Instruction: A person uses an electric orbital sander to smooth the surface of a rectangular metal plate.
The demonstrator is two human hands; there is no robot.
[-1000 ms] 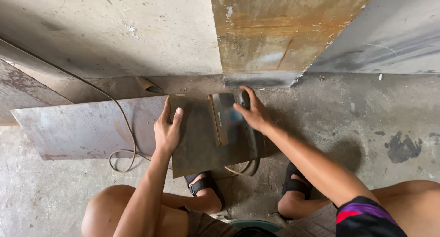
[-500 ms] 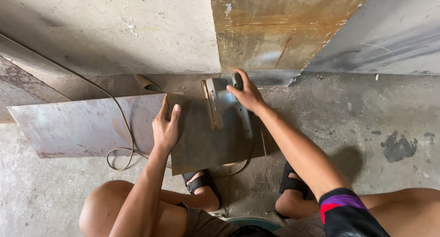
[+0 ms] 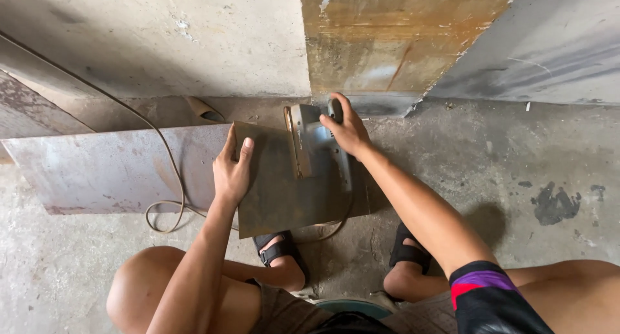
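Squatting on a concrete floor (image 3: 491,172), seen from above, with both knees and sandalled feet at the bottom of the view.

Left hand (image 3: 232,169) open, palm down and fingers spread, pressing on the left edge of a small dark metal sheet (image 3: 284,192) lying flat on the floor just ahead of the feet. Thumb over the sheet's left border, where it overlaps a longer rusty plate (image 3: 110,169) stretching away to the left.

Right hand (image 3: 349,130) closed around the dark handle of a grey power tool (image 3: 316,146), gripping it from the right. Tool resting on the upper right part of the small sheet, its flat base touching the metal, long body running toward the wall. Exact kind of tool hard to tell; blade or disc not visible.

Thin cord (image 3: 165,205) coming down along the wall from the upper left, crossing the long plate, looping on the floor near the left knee and passing under the small sheet's lower edge.

Behind the work, a pale concrete wall (image 3: 161,43), with a rusty brown panel (image 3: 387,37) leaning at the centre and a grey sheet (image 3: 549,50) leaning to the right. Dark stain (image 3: 554,205) on the floor, well apart on the right.
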